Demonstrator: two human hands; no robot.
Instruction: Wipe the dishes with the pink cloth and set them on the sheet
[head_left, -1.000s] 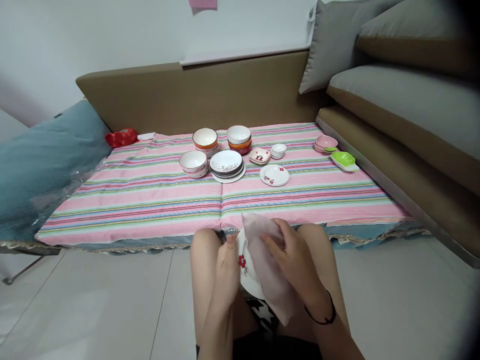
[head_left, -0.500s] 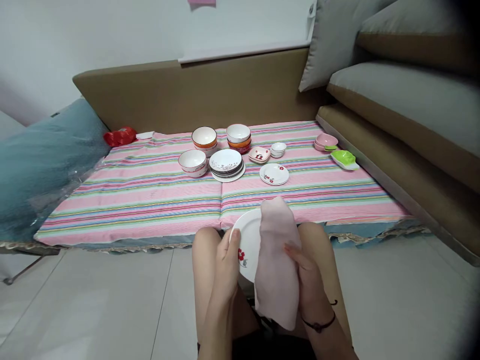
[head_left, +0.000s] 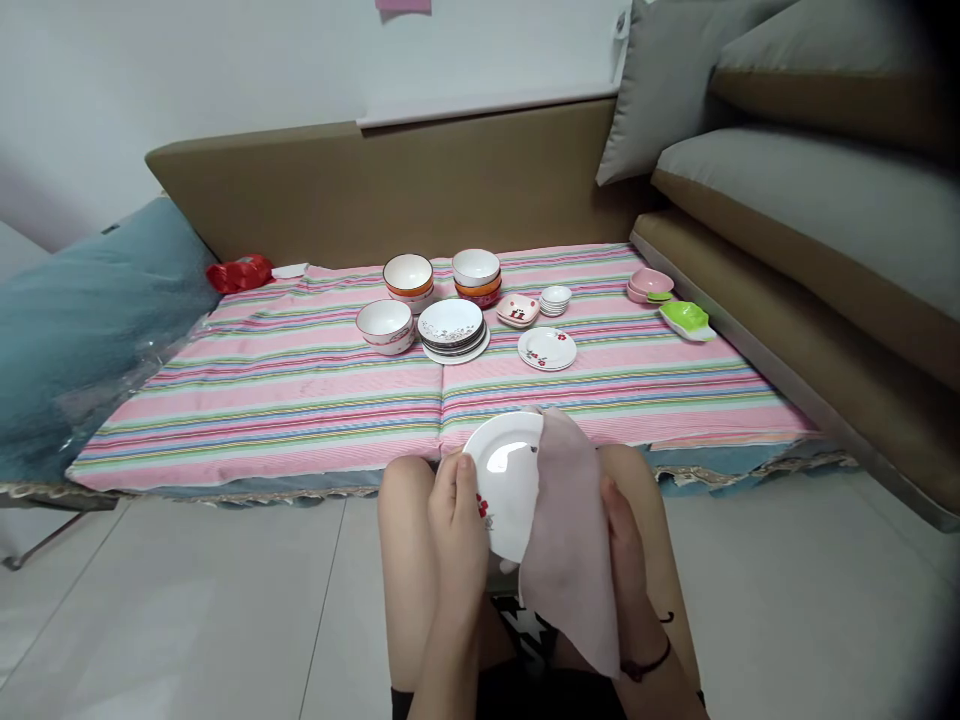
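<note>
Above my lap, a white plate (head_left: 504,480) with a red flower near its left rim is tilted toward me. My left hand (head_left: 459,510) grips its left edge, thumb on the face and fingers behind. A pale pink cloth (head_left: 570,545) drapes over the plate's right side. My right hand (head_left: 624,545) is closed around the cloth's right edge, its thumb along the side and its other fingers hidden behind. Beyond, on the striped cover, two flowered plates (head_left: 547,349) lie stacked beside a stack of dark-edged plates (head_left: 451,325).
Stacked bowls (head_left: 409,275) and more bowls (head_left: 476,270) stand farther back on the striped cover (head_left: 300,400). Small white dishes (head_left: 555,298), pink bowls (head_left: 649,284) and a green dish (head_left: 685,320) sit to the right. Sofa cushions (head_left: 810,200) rise at the right, a blue cushion (head_left: 90,320) at left.
The cloth has shifted right with my right hand, so more of the plate's face shows. My right thumb has moved from the cloth's front to its right edge. My left hand keeps its hold.
</note>
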